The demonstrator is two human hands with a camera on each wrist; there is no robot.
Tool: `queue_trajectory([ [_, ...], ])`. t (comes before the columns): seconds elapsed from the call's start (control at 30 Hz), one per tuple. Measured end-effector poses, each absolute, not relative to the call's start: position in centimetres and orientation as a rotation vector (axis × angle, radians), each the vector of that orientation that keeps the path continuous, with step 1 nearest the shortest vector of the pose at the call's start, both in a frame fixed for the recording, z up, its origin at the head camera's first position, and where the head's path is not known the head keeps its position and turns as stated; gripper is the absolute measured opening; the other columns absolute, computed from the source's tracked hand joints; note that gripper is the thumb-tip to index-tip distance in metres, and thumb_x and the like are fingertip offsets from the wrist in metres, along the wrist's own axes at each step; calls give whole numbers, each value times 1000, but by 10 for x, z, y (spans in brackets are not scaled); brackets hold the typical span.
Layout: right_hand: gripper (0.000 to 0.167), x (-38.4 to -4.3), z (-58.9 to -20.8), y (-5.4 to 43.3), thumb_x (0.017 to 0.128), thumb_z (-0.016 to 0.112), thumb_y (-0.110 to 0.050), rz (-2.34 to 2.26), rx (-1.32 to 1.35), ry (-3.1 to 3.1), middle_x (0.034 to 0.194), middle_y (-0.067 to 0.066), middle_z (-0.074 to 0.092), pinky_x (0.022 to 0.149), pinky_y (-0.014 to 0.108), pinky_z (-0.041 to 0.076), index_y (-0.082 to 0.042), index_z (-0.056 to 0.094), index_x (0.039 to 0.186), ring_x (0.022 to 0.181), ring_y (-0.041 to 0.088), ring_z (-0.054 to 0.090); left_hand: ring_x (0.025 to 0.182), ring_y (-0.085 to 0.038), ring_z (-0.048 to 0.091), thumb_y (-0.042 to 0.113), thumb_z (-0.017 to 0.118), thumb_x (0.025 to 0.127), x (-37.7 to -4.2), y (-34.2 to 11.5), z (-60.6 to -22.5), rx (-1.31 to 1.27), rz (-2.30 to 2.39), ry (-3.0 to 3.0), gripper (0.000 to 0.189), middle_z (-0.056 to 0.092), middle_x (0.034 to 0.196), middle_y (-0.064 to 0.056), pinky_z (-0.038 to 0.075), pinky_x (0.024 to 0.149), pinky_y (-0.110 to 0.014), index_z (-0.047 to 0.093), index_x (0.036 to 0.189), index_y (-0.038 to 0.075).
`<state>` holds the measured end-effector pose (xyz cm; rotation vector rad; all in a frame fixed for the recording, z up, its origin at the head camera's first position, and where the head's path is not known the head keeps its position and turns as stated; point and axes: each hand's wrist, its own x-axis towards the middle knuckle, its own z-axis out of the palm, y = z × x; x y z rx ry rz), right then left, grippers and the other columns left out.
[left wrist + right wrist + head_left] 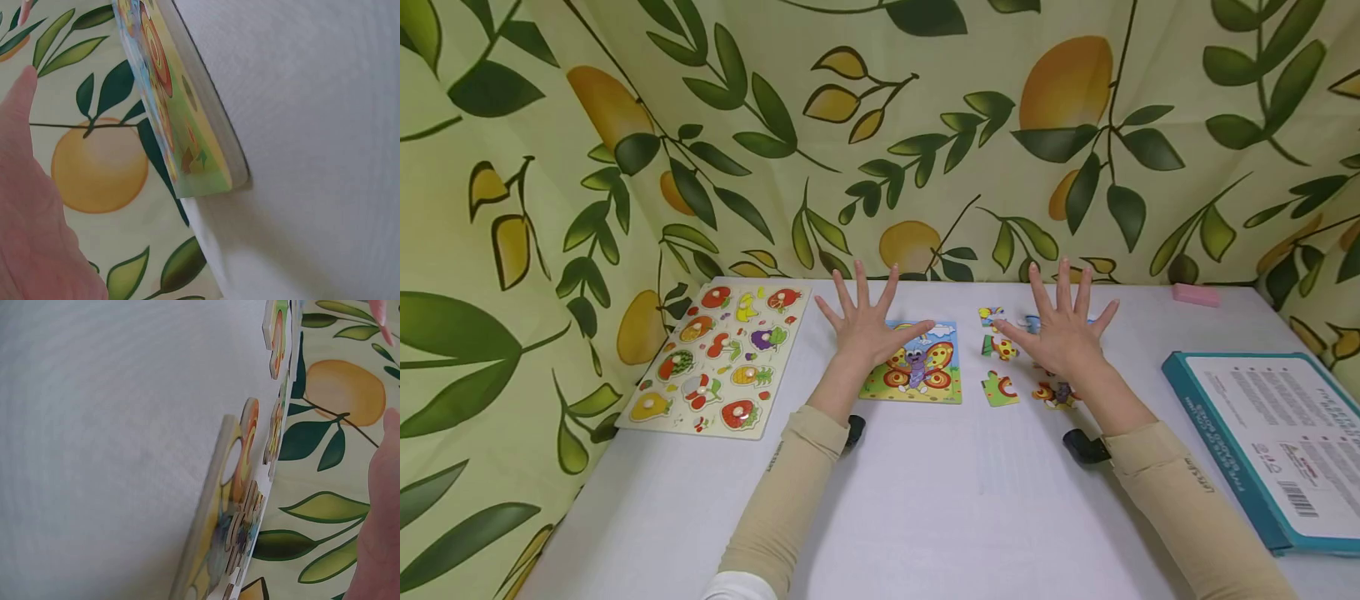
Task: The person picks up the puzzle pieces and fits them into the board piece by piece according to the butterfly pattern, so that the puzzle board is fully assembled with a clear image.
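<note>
Both hands are raised above the white table with fingers spread wide, holding nothing. The left hand hovers over the left edge of a butterfly picture board, covering part of it. In the left wrist view, that board's thick edge lies apart from the hand. My right hand is above several loose jigsaw pieces and hides some of them. Visible are a green piece, a red-and-yellow piece, a blue-and-yellow piece and a dark-centred piece. In the right wrist view, a yellow-edged piece lies nearest.
A fruit peg puzzle board lies at the table's left. On the right is a teal-edged box with a printed white face. A pink block sits near the back edge. Leaf-and-fruit patterned cloth stands behind and at the sides.
</note>
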<state>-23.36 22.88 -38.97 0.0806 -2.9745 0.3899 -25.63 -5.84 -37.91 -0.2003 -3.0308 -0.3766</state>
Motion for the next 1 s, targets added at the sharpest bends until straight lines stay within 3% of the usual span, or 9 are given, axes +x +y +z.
queue_trajectory([
  [0.33, 103, -234, -391, 230, 84, 37, -82, 414, 93, -2973, 155, 7, -36, 94, 72, -27, -30, -18, 154, 132, 26, -44, 133, -36, -42, 87, 43, 75, -255, -59, -381, -221, -401, -3027, 103, -37, 154, -6, -21, 101, -69, -9, 154, 44],
  [0.47, 102, -235, -392, 231, 86, 38, -79, 471, 124, -2982, 157, 11, -30, 96, 74, -22, -27, -16, 155, 138, 32, -36, 137, -32, -36, 86, 45, 76, -251, -64, -381, -267, -555, -3035, 107, -35, 154, -4, -21, 105, -65, -9, 155, 38],
  [0.57, 101, -239, -394, 231, 89, 44, -72, 570, 180, -2991, 159, 19, -18, 102, 74, -13, -19, -10, 157, 143, 41, -21, 142, -28, -28, 81, 49, 79, -246, -72, -381, -333, -807, -3051, 110, -30, 157, -4, -17, 110, -59, -10, 156, 30],
  [0.77, 84, -256, -394, 232, 97, 57, -43, 808, 345, -2986, 154, 34, 13, 110, 66, 14, 6, 17, 152, 140, 52, 11, 147, -33, -9, 69, 61, 82, -238, -91, -387, -480, -1248, -3118, 115, -17, 162, -8, 5, 116, -54, -9, 157, 17],
  [0.9, 72, -267, -394, 232, 97, 61, -33, 816, 444, -3024, 148, 34, 31, 111, 61, 19, 10, 31, 146, 138, 51, 20, 148, -22, -10, 61, 68, 82, -236, -104, -393, -538, -1257, -3221, 118, -14, 162, -9, 7, 118, -47, -8, 156, 10],
  [1.0, 67, -274, -392, 231, 96, 62, -31, 769, 509, -3060, 143, 34, 38, 111, 60, 21, 11, 38, 142, 135, 51, 24, 147, -22, -10, 55, 73, 81, -236, -111, -397, -548, -1213, -3285, 120, -13, 162, -10, 5, 118, -43, -8, 155, 7],
])
